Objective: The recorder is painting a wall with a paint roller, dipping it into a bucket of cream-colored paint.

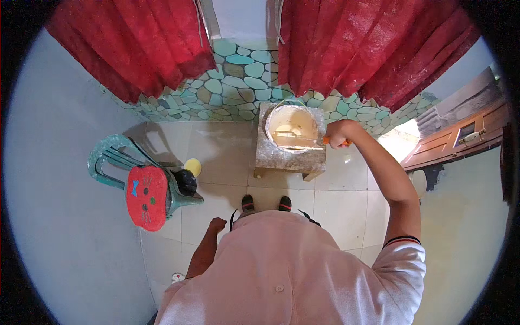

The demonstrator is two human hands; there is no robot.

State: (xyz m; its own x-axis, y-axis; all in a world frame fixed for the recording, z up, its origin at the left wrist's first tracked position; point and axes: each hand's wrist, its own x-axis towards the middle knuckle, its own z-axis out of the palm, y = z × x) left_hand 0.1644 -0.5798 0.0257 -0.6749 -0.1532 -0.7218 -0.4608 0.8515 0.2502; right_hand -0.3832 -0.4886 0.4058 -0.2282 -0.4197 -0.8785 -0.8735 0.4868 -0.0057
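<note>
A paint bucket [270, 132] with a thin wire handle and cream-coloured paint inside stands on a worn, paint-spattered wooden stool [280, 162]. My right hand [340, 133], to the right of the stool, is closed around the orange handle of a paint roller [348, 142]. The roller's metal frame and pale, paint-coated head reach left over the bucket's opening; whether the head rests on the rim I cannot tell. My left hand [218, 224] hangs low at my left side, near my hip, with its fingers curled. Nothing can be made out in it.
A green plastic chair [115, 148] with a red cat-face cushion [146, 199] stands at the left, beside a yellow round object [193, 167] and a black one [186, 182]. Red curtains [142, 44] hang ahead before a stone-patterned wall. At the right is a wooden door [434, 148].
</note>
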